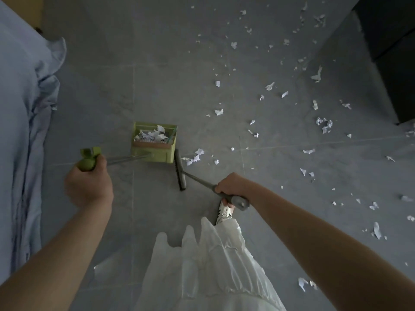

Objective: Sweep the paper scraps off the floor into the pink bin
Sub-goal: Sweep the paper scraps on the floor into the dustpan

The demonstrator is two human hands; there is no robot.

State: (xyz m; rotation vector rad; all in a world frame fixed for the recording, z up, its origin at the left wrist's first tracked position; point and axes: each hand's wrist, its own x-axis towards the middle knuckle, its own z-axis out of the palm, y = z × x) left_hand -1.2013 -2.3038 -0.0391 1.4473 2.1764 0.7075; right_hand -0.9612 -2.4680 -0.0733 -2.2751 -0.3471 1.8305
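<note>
Head view, looking down at the floor [179, 63]. Our left hand [88, 185] has its fingers wrapped round the green grip of the dustpan handle [125, 159]; the shaft runs toward 2 o'clock to the green dustpan [155, 142], which stands on the floor and already holds a heap of white paper. Our right hand [231, 187] clasps the grey broom handle [202, 181], fingers curled fully round it. From this hand the shaft leads toward 10 o'clock to the broom head [180, 170], whose long axis runs roughly 12 to 6 and lies just beside the dustpan's right wall.

The relation that matters — a small cluster of paper scraps [194, 157] lies just beside the broom head, at about 2 o'clock from it, on the side away from the dustpan. We judge that the broom must pass to the far side of this cluster and draw it back toward 9 o'clock; the right hand is the nearer one.

Most scattered scraps [323, 124] lie well apart, between 12 and 4 o'clock of the dustpan. The pink bin is not in view. A blue bedsheet [22, 108] hangs at 9 o'clock — a dark cabinet [395, 63] stands at 2 o'clock.
</note>
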